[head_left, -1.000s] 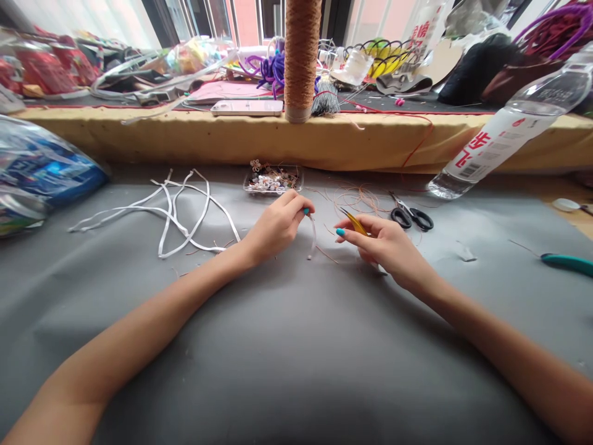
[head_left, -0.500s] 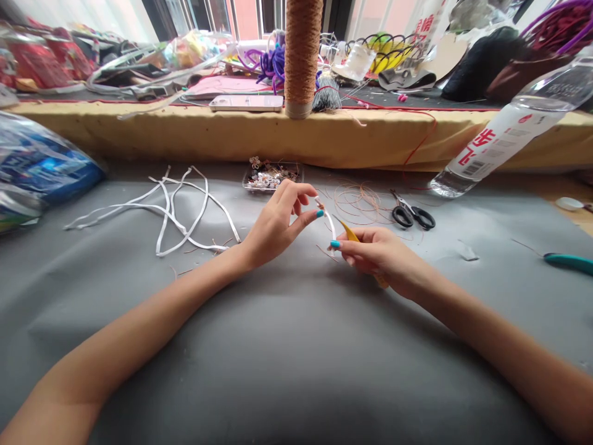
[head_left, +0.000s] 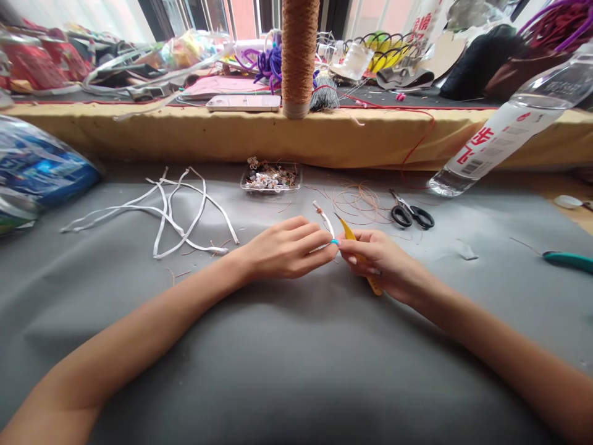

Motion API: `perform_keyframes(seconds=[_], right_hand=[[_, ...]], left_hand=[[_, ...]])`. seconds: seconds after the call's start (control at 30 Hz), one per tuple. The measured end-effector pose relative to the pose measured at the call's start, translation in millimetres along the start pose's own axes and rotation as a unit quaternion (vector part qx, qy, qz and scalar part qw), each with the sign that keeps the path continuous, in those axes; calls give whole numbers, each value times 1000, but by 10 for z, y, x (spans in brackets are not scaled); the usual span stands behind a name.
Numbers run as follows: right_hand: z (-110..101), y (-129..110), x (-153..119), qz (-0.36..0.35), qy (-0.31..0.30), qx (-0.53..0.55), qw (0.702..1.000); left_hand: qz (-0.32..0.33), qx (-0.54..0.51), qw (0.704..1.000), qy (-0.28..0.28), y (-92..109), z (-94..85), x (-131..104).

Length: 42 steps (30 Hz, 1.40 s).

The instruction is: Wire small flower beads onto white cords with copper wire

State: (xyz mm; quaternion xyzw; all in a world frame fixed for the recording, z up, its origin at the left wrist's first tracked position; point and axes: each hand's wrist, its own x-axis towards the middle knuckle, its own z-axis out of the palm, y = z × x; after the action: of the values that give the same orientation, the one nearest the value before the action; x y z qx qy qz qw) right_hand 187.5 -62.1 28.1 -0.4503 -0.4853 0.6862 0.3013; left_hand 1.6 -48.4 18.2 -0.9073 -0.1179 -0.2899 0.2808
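Observation:
A short piece of white cord (head_left: 327,219) curves up from where my two hands meet, a copper-coloured thread wound near its upper end. My left hand (head_left: 291,247) pinches the lower end of this cord, its fingers bent over and partly hiding the thumb. Right beside it, the fingertips of my right hand (head_left: 377,256) are closed at the same end. Yellow pointed tweezers (head_left: 348,232) lie in the right hand, tips pointing up and left, the back end showing below the fingers. Exactly which fingertips press the cord is hard to see.
White cords (head_left: 169,216) lie loose at left. Behind my hands are a clear box of small beaded pieces (head_left: 271,179), coiled copper thread (head_left: 356,201) and black-handled scissors (head_left: 412,214). A water bottle (head_left: 486,145) leans at right against the cluttered ledge (head_left: 208,136); a thread spool (head_left: 300,59) stands there.
My left hand has come down from the upper end of the white cord to its lower end, against my right fingertips. The right hand still holds the tweezers in nearly the same place.

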Motion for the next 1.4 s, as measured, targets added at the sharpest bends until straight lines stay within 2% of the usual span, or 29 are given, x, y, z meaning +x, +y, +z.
perform_keyframes(seconds=[0.13,0.27,0.4,0.5,0.57,0.7,0.83,1.1,1.4], right_hand=[[-2,0,10,2,-2,5,1000],[-6,4,18,2,4,12,1000],[-16,23,20,-11,22,3,1000],[-15,16,13,-9,42,24,999],[-10,-1,7,0,44,32,999],[3,-37,-9,24,29,27,999],[14,-55,-45,38,7,74,997],[51,-47,-76,52,-1,106,993],[92,-42,-87,58,-3,118,991]], left_hand=[[-11,-13,1000,-15,-13,-14,8],[-45,-86,995,-29,4,32,-2],[-172,-213,961,-39,74,92,8],[-241,-248,938,2,113,104,24],[-237,-219,946,32,119,99,25],[-169,-145,972,78,105,82,3],[-116,-112,983,83,106,66,-11],[-149,-137,976,86,142,67,-9],[-147,-161,972,84,158,86,-26]])
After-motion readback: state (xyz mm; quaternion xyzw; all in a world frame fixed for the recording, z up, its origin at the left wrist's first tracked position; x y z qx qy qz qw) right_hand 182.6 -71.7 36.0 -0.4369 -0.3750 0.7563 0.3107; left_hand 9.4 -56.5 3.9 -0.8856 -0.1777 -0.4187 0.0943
